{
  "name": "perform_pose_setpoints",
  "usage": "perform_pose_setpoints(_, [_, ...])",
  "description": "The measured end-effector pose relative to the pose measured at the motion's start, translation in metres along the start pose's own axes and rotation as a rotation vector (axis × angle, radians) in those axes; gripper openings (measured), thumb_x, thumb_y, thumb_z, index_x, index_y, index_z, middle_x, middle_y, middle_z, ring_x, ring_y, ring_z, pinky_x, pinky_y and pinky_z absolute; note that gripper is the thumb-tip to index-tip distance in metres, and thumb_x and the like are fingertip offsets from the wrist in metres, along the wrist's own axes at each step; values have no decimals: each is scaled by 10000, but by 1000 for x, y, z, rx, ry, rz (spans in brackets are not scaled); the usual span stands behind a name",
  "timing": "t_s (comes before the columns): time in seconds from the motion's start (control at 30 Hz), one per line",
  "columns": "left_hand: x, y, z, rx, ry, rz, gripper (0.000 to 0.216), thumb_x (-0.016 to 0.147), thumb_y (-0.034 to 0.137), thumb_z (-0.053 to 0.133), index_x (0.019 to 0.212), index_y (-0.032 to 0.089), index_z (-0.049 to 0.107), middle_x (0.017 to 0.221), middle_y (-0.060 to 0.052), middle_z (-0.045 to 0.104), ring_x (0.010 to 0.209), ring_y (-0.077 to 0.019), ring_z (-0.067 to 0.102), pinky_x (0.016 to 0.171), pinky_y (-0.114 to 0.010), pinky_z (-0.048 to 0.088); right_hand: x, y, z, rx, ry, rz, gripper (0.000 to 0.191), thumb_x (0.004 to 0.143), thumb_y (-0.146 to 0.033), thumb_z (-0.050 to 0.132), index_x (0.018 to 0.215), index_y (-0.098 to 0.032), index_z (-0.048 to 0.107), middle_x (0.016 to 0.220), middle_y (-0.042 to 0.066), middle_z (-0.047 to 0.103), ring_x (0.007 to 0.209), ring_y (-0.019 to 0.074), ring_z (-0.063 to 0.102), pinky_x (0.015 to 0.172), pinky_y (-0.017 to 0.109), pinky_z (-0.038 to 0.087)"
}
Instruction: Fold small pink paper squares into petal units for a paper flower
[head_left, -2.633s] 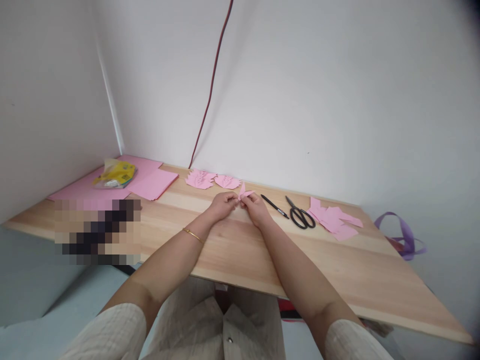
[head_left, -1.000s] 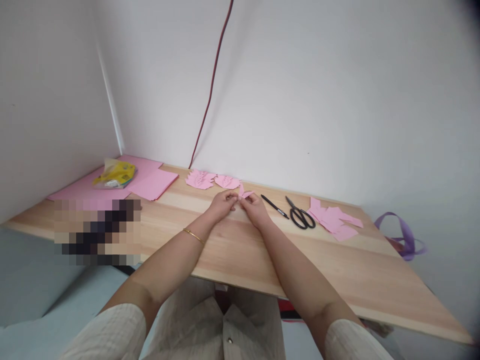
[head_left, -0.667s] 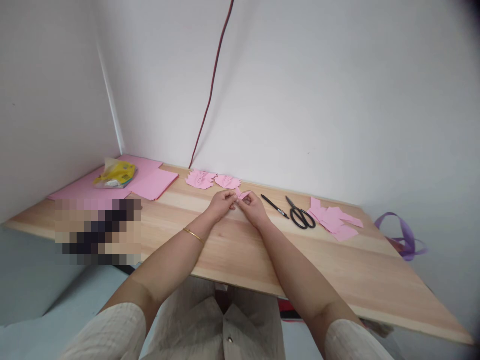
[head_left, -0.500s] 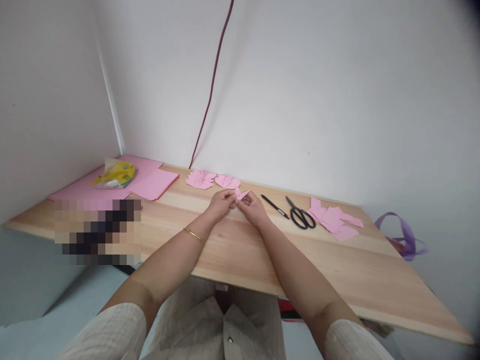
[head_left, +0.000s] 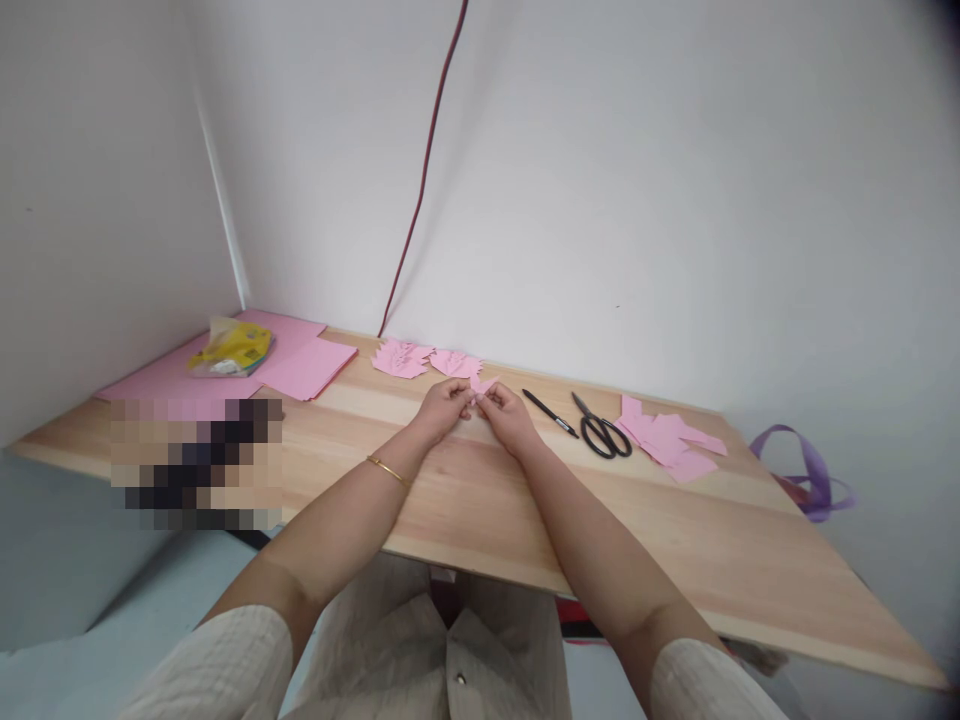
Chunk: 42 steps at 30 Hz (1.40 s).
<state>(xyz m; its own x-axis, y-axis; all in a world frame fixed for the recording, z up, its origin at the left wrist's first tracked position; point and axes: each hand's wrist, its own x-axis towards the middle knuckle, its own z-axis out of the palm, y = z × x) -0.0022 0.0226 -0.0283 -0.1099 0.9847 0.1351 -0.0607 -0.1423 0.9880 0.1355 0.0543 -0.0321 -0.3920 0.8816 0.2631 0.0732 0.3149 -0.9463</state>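
Note:
Over the middle of the table, my left hand (head_left: 447, 408) and my right hand (head_left: 507, 414) meet with fingers pinched together. Between their fingertips is a small piece of pink paper (head_left: 484, 384), gripped from both sides; its lower part is hidden by the fingers. Just beyond the hands lie two spiky-edged pink paper cut-outs, one on the left (head_left: 402, 359) and a smaller one (head_left: 455, 363) beside it. To the right of my right hand rest a black pen (head_left: 550, 412) and black-handled scissors (head_left: 600, 428).
Pink paper scraps (head_left: 671, 443) lie right of the scissors. At the far left, a yellow plastic packet (head_left: 238, 347) sits on large pink sheets (head_left: 161, 375), with a smaller paper stack (head_left: 311, 368) beside them. Purple ribbon (head_left: 814, 475) hangs off the wooden table's (head_left: 675, 560) right edge. A pixelated patch covers the left front.
My fingertips have drawn slightly closer together on the small pink paper, and less of it shows. Everything else lies as before.

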Motion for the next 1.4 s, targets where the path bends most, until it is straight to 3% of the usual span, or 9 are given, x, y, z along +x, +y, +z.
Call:
perform_pose_setpoints(0.37, [-2,6,-1,39,39,-1,226,675,348,624,657,149,520,514,47,470,488,-73,477,534,-215,415,2,6,0,-12,-14,-7,280,752,-467,572,762,-191,529,604,-28,512,562,105,451,563,246,369])
perform_pose_setpoints(0.6, [-2,5,1,19,5,-8,261,665,384,632,730,142,560,604,32,501,498,-60,443,550,-230,455,2,6,0,0,3,8,280,750,-461,587,731,-198,495,587,-38,491,536,103,435,543,244,344])
perform_pose_setpoints(0.83, [-3,6,0,33,19,0,274,661,398,645,657,151,525,529,47,461,495,-66,437,542,-217,418,0,2,1,-8,29,17,285,725,-464,613,721,-203,500,592,-42,499,527,102,421,540,246,337])
perform_pose_setpoints(1.13, [-2,7,0,40,6,27,217,674,350,624,678,144,556,565,39,488,524,-72,451,546,-212,400,0,2,0,-10,4,-19,275,741,-454,596,699,-204,490,576,-43,472,525,102,403,531,245,323])
perform_pose_setpoints(1.4, [-2,4,0,23,21,-7,282,663,411,644,684,144,554,537,43,463,496,-68,427,537,-222,419,0,0,1,1,11,13,273,728,-451,608,722,-201,497,576,-46,484,525,97,413,529,239,325])
